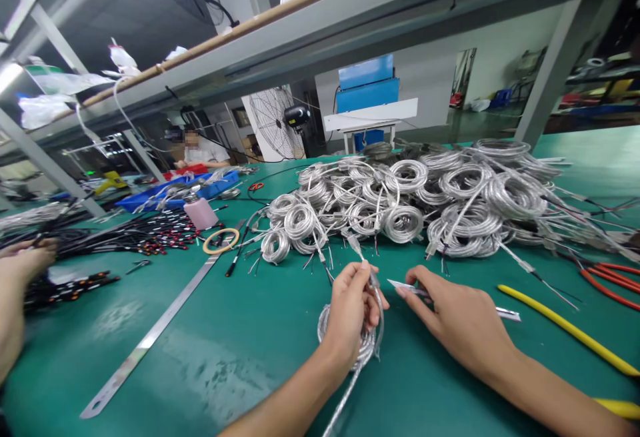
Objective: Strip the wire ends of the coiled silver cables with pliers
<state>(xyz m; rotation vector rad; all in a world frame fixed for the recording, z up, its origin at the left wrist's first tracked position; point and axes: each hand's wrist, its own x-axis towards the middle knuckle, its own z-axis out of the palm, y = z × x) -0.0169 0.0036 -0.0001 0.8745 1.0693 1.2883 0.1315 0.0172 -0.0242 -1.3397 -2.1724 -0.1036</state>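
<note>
My left hand [353,304] is closed around the connector end of a clear-sheathed silvery cable, its pale plug [355,245] poking up past the fingertips. The coil of that cable [364,357] hangs below and behind the hand, with one length running down to the bottom edge. To the right, my right hand [450,310] grips a slim metallic cutter [507,314]; its pointed blade tip faces the left hand, a small gap away from the cable. Behind both hands lies a large pile of coiled clear cables [405,224] with bare wire ends.
A steel ruler [160,324], tape ring [221,241] and pink bottle [201,212] lie left. Black cables [135,234] and another person's hand [25,264] are at far left. Yellow tubing [570,327] and red-handled tools [613,284] sit right. A shelf [320,30] spans above.
</note>
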